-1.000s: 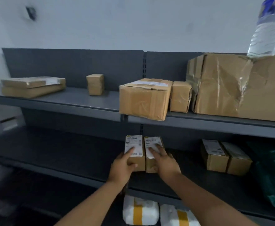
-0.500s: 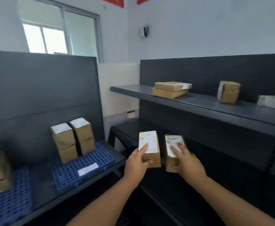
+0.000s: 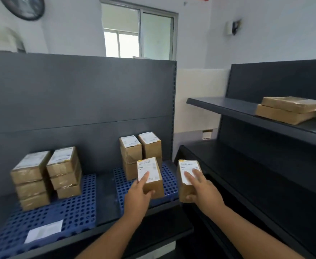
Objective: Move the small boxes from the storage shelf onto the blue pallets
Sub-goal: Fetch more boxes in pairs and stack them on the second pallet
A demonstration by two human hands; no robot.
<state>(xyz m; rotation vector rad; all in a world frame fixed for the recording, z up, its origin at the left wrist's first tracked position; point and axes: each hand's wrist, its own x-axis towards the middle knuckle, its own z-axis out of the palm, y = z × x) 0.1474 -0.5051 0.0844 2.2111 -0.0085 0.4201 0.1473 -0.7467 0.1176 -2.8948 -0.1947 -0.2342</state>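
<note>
Blue pallets (image 3: 74, 208) sit ahead, the right one's front bare. My left hand (image 3: 138, 195) grips one small box (image 3: 150, 177) over it, my right hand (image 3: 203, 187) another (image 3: 188, 179) just beside — I'd set both down squarely, labels up.

Left hand (image 3: 137, 193) and right hand (image 3: 203, 189) each grip a box.

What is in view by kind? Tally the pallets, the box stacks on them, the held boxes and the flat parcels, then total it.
Blue perforated plastic pallets: 2
Stacks of small brown cardboard boxes on the pallets: 4
More such boxes, one held in the left hand, one in the right hand: 2
Flat brown wrapped parcels on the right shelf: 2
Total: 10
</note>
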